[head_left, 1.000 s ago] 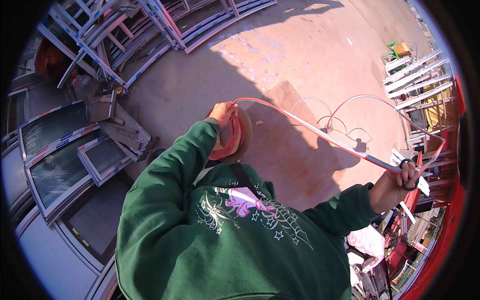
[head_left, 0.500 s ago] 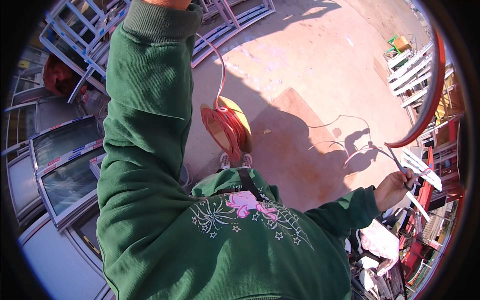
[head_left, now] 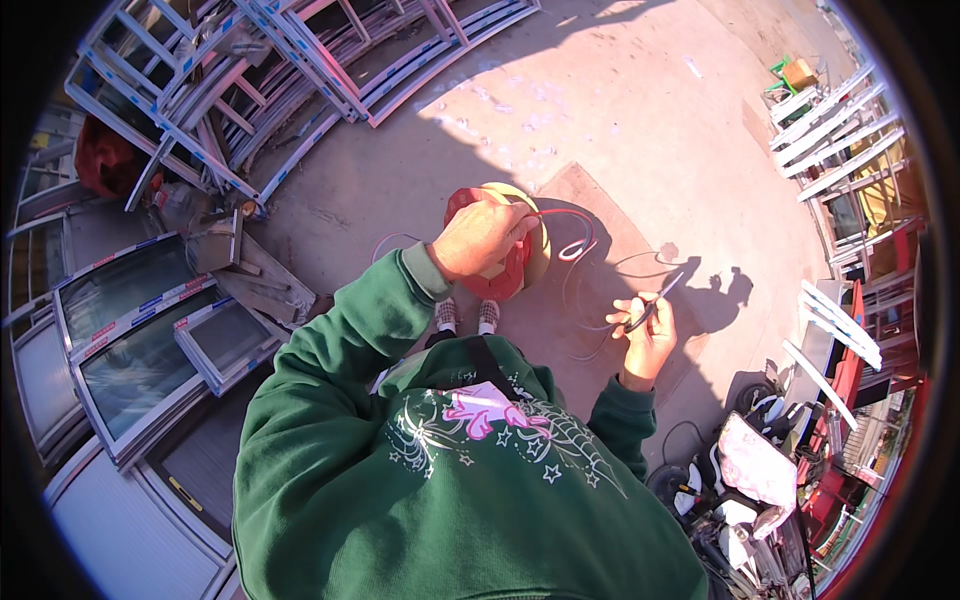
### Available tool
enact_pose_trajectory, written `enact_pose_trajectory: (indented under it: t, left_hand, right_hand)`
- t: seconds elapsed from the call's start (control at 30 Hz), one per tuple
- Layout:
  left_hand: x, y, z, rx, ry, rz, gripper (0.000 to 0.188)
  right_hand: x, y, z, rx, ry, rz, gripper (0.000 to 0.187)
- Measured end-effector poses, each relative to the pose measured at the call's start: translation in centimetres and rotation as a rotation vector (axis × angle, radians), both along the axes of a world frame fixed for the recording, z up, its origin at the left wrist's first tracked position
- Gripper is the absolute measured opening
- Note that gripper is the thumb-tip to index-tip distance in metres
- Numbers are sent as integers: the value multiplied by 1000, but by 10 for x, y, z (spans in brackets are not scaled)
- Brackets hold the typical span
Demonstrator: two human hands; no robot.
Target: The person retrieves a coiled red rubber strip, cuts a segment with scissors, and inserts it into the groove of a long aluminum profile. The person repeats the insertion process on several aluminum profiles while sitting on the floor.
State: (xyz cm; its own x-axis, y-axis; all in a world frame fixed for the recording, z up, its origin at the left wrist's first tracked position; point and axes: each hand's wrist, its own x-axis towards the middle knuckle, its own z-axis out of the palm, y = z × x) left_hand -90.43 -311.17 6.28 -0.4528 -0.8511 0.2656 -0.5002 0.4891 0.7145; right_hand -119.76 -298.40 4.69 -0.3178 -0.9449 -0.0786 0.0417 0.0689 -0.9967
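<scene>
My left hand [head_left: 485, 235] is closed in front of the spool, with a thin red-and-white strip [head_left: 568, 213] coming out between its thumb and fingers. The strip curls into a small loop to the right of the hand. Partly covered by that hand, the spool [head_left: 540, 252] shows red windings and a yellowish flange above my shoes. To the right, my right hand [head_left: 648, 335] grips what look like dark-handled scissors [head_left: 636, 318], their blades pointing away up and to the right. Thin loose strands of the strip hang between the two hands.
Stacked window frames [head_left: 350, 60] stand at the far left, with glazed sashes [head_left: 140, 365] and wooden boards [head_left: 265, 290] nearer. White profiles [head_left: 840, 150] lie on racks at the right. A heap of mixed items with a pink-white cloth [head_left: 755, 460] is at the lower right.
My left hand has come down from the upper edge to the spool. My right hand has moved left, toward the middle, still holding the scissors. The strip near the right rim is gone from there.
</scene>
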Motion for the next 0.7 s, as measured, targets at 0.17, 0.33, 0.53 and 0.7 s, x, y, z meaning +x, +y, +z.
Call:
enact_pose_trajectory:
  t: [0.17, 0.33, 0.53, 0.7]
  left_hand:
    - [-41, 62, -16, 268, -101, -279, 18]
    - [-39, 86, -34, 259, -35, -404, 15]
    - [-16, 57, -112, 123, -190, -303, 12]
    - [-1, 5, -162, 20, -379, -182, 15]
  right_hand:
    - [67, -18, 4, 159, -195, 156, 21]
    - [48, -18, 15, 138, -585, -29, 19]
    - [-45, 13, 82, -271, -529, -128, 19]
    - [-98, 98, 153, -602, -493, -245, 19]
